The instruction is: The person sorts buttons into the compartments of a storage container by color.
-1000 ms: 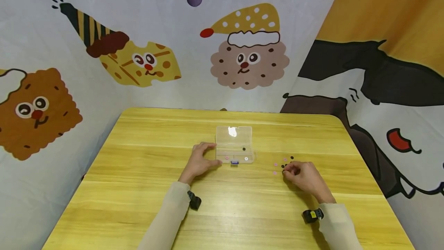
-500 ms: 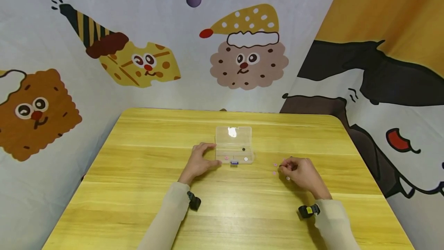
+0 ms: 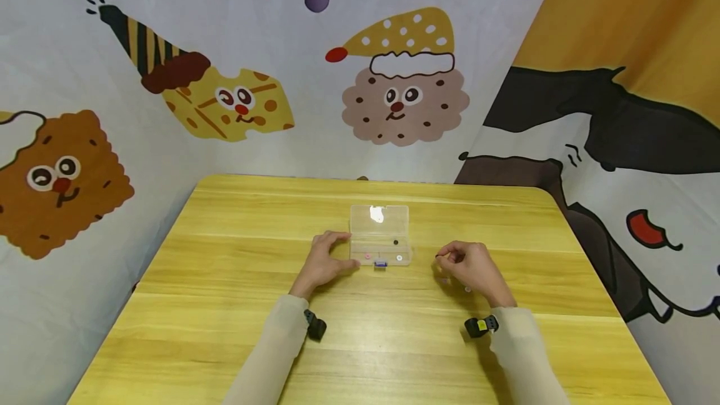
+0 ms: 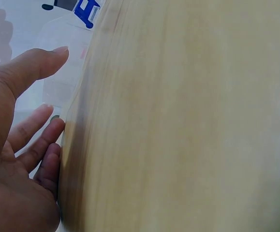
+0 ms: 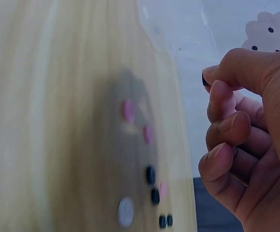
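Observation:
A small clear plastic box (image 3: 379,228) with compartments stands with its lid up on the table. Inside it are a black disc (image 3: 396,242), a pink disc (image 3: 368,256) and a white disc (image 3: 399,258). My left hand (image 3: 323,264) rests at the box's left side, thumb by the front corner, fingers by the rear of the base. Off the box's right side, above the table, my right hand (image 3: 469,267) pinches a small black disc (image 5: 205,79) between thumb and index finger. The box's blue latch (image 4: 86,13) shows in the left wrist view.
Under the right hand lie more loose discs on the wooden table (image 3: 225,330): pink ones (image 5: 128,111), several black ones (image 5: 151,175) and a white one (image 5: 125,212). A cartoon-printed cloth (image 3: 253,30) hangs behind the table's far edge.
My right hand has picked up the black disc from among the loose discs and moved left and farther from me, towards the box. The left hand and box stay put.

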A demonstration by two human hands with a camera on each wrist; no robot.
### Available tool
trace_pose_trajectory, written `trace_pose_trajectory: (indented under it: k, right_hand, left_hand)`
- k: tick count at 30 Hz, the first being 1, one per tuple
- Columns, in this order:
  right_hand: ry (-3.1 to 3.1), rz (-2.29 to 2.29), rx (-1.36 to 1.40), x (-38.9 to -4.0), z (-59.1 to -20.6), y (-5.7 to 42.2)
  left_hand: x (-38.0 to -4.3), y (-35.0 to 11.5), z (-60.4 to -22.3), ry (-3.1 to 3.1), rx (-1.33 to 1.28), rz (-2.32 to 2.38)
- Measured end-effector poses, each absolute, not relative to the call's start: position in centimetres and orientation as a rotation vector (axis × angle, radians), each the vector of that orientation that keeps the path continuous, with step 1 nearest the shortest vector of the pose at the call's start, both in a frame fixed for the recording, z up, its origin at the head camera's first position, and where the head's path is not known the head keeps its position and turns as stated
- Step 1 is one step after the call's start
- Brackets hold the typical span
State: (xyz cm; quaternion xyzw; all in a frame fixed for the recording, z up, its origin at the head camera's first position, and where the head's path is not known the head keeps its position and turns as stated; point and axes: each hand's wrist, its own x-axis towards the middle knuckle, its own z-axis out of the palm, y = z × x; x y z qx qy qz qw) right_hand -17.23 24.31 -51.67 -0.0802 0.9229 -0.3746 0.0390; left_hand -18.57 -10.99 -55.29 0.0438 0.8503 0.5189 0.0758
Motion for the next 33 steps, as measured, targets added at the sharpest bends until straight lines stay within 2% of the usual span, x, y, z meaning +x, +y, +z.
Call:
trace_pose_trajectory:
  k: [17, 33]
  right_hand:
    - [2.822, -1.191, -0.38, -20.8, -50.5, 19.6]
    - [2.731, -1.218, -0.328, -22.2, -51.2, 18.0]
  left_hand:
    - [-18.7, -10.9, -55.6, 2.564, 0.143, 1.551]
    - [-18.7, -10.9, -55.6, 2.578, 0.135, 1.541]
